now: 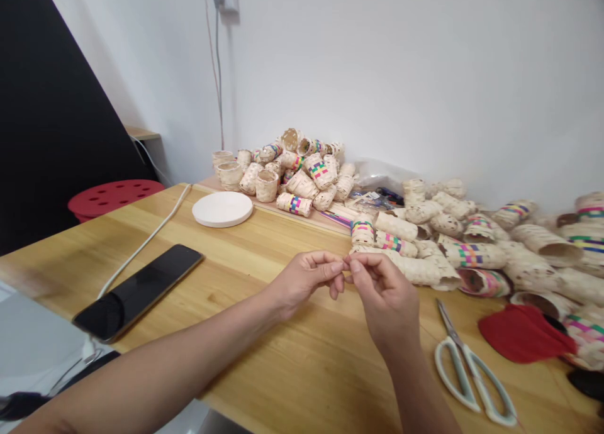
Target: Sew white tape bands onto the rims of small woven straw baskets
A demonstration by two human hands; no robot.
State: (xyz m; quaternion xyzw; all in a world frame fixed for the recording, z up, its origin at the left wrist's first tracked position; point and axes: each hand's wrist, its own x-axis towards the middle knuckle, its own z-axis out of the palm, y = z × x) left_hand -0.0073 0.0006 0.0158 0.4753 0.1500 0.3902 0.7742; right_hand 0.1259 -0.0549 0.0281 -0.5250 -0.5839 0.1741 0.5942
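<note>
My left hand [311,278] and my right hand [384,289] meet fingertip to fingertip above the wooden table [292,352]. Both are closed in a pinch, thumb against forefinger. Whatever lies between the fingertips is too small to make out. Just beyond my right hand lie small woven baskets [410,267], pale with some coloured bands. A pair of scissors [465,358] with whitish handles rests on the table to the right of my right forearm, its blades pointing away from me.
A phone [141,289] with a white cable [146,242] lies at left. Behind it sits a round white disc [223,209]. More woven baskets [302,163] are heaped against the wall. Red cloth [523,333] lies at right, and a red stool [116,195] stands beyond the table.
</note>
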